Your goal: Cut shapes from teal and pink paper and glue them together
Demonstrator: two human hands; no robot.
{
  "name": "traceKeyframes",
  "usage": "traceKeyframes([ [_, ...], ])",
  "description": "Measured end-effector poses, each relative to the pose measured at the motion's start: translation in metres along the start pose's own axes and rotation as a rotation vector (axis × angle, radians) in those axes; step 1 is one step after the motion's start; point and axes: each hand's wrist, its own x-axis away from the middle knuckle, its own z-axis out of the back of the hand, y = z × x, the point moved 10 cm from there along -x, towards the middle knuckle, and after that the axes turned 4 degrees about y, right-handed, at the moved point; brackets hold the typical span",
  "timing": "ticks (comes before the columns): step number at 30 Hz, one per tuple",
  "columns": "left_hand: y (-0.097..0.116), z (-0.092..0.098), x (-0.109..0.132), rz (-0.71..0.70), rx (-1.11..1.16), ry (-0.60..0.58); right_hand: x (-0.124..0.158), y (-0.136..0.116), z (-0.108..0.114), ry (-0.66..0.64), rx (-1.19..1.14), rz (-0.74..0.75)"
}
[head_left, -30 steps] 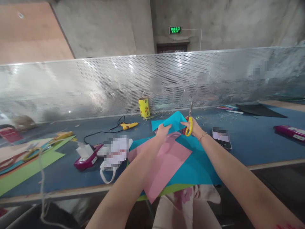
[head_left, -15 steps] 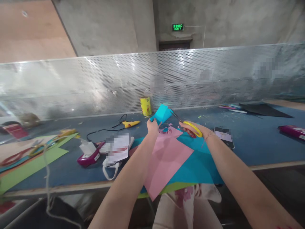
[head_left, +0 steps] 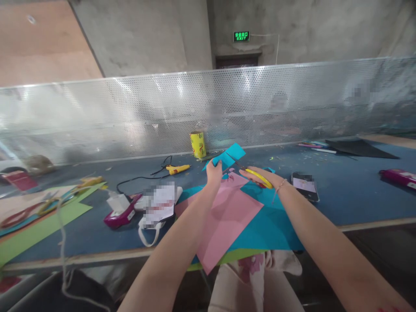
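Note:
My left hand (head_left: 213, 170) is closed on a piece of bright blue paper (head_left: 235, 152), held up above the table. In my right hand (head_left: 255, 173) are scissors (head_left: 264, 178) with yellow and red handles, and their blades reach across the blue paper. Below both hands lies a sheet of pink paper (head_left: 227, 216) on top of a larger blue sheet (head_left: 266, 234). Small purple scraps (head_left: 230, 175) rest at the top of the pink sheet, close to the blades.
A yellow can (head_left: 198, 145) stands by the perforated metal screen (head_left: 146, 117). To the left are a yellow glue gun (head_left: 178, 169), a purple power strip (head_left: 118, 216) and green paper (head_left: 65, 216). A phone (head_left: 304, 186) lies right of my right hand; pens (head_left: 315, 147) and black paper (head_left: 360, 148) sit farther back.
The blue paper has turned and now extends farther right, with the scissor blades across it. A small blue scrap now shows beyond my right wrist.

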Motion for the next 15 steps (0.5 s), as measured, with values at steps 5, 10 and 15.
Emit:
traceKeyframes([
  [5, 0.005, -0.005, 0.006, -0.029, 0.008, -0.018, -0.007, 0.009, -0.013, -0.121, 0.090, -0.034],
  [10, 0.005, -0.009, 0.014, 0.070, 0.108, -0.022, -0.011, 0.011, -0.013, -0.093, 0.111, -0.031],
  [15, 0.009, -0.012, 0.022, 0.143, 0.205, -0.021, -0.006, 0.006, -0.013, -0.096, 0.092, -0.006],
])
